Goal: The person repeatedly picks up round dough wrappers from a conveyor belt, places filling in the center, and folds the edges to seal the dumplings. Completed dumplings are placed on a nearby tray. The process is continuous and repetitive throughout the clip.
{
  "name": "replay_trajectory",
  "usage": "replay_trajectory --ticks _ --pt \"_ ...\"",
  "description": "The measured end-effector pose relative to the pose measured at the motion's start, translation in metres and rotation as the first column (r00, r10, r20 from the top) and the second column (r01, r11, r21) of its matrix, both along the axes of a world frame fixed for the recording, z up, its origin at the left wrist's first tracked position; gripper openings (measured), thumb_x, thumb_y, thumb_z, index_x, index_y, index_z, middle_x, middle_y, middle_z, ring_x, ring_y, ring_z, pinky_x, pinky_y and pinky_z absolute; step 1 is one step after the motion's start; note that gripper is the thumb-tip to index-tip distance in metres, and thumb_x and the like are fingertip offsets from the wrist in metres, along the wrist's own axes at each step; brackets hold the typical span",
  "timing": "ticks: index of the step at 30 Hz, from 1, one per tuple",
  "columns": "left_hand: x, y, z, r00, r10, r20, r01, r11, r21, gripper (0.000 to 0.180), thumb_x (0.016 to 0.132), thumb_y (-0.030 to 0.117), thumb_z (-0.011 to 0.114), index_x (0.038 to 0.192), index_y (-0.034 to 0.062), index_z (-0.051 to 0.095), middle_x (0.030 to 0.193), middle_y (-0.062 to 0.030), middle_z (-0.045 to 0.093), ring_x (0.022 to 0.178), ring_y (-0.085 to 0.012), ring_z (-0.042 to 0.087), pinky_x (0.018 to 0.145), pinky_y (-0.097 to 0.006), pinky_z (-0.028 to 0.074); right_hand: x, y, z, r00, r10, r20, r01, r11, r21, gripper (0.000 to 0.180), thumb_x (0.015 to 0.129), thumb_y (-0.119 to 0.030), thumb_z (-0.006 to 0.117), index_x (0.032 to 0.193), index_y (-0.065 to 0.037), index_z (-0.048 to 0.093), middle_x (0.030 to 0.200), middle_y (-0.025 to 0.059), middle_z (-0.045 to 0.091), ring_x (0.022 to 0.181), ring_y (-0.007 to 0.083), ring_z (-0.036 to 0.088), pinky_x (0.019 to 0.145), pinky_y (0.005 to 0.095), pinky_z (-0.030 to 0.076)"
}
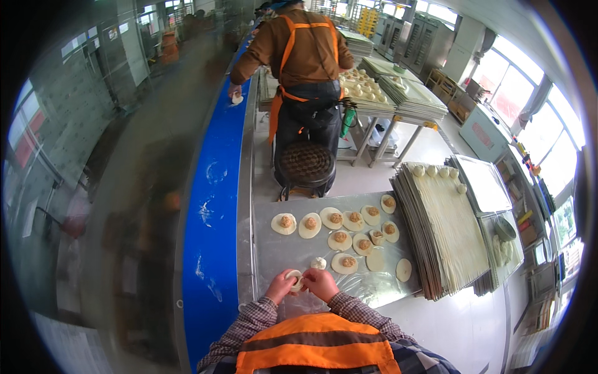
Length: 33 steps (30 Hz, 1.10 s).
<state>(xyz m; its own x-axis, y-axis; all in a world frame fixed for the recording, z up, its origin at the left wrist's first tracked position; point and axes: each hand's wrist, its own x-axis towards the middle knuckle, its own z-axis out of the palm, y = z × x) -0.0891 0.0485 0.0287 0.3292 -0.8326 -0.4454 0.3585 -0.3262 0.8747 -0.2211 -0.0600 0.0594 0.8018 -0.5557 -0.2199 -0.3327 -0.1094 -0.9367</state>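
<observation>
A dough round with filling is held up between my two hands, over the near left part of the steel table. My left hand grips it from the left side. The fingers of my right hand pinch its right edge. Just beyond my hands sits a closed white bun. Farther off, several flat dough rounds topped with orange-brown filling lie on the table, one of them partly gathered up. Two plain rounds without filling lie at the right.
A blue conveyor belt dusted with flour runs along the left. Stacked trays with several buns stand right of the steel table. Ahead, a co-worker reaches to the belt, near a round stool.
</observation>
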Motion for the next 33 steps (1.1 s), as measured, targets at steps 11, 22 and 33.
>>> replay_trajectory --ticks 11,22,33 --pt "-0.001 -0.002 -0.009 0.923 0.192 -0.333 -0.252 0.956 -0.148 0.037 0.094 0.04 0.052 0.101 0.005 0.062 0.083 -0.0026 0.062 0.073 -0.0125 0.062 0.058 -0.025 0.05 0.009 -0.002 0.01 0.999 0.04 -0.037 -0.046 0.979 -0.196 0.012 0.084 -0.009 0.06 0.09 0.001 0.063 0.071 0.0132 0.066 0.063 0.021 0.067 0.059 0.0316 0.052" --pt "0.018 0.0 -0.008 0.997 -0.043 -0.069 0.05 0.992 0.111 0.066 0.093 0.066 0.031 0.084 0.0066 0.059 0.069 -0.0057 0.062 0.052 -0.0151 0.059 0.044 -0.026 0.045 0.02 0.0 0.021 0.984 0.17 -0.06 -0.177 0.844 -0.506 0.019 0.078 -0.012 0.063 0.096 -0.003 0.064 0.076 0.014 0.065 0.069 0.03 0.064 0.062 0.0365 0.051" --pt "0.019 0.002 -0.007 0.955 -0.067 -0.289 0.074 0.997 0.013 0.069 0.092 0.067 0.031 0.109 0.0055 0.056 0.086 -0.0079 0.065 0.068 -0.0169 0.065 0.05 -0.028 0.048 0.018 -0.004 -0.013 0.998 0.058 -0.035 -0.057 0.998 0.027 0.019 0.08 -0.009 0.065 0.096 0.0 0.064 0.076 0.0087 0.067 0.068 0.0147 0.065 0.062 0.0289 0.051"
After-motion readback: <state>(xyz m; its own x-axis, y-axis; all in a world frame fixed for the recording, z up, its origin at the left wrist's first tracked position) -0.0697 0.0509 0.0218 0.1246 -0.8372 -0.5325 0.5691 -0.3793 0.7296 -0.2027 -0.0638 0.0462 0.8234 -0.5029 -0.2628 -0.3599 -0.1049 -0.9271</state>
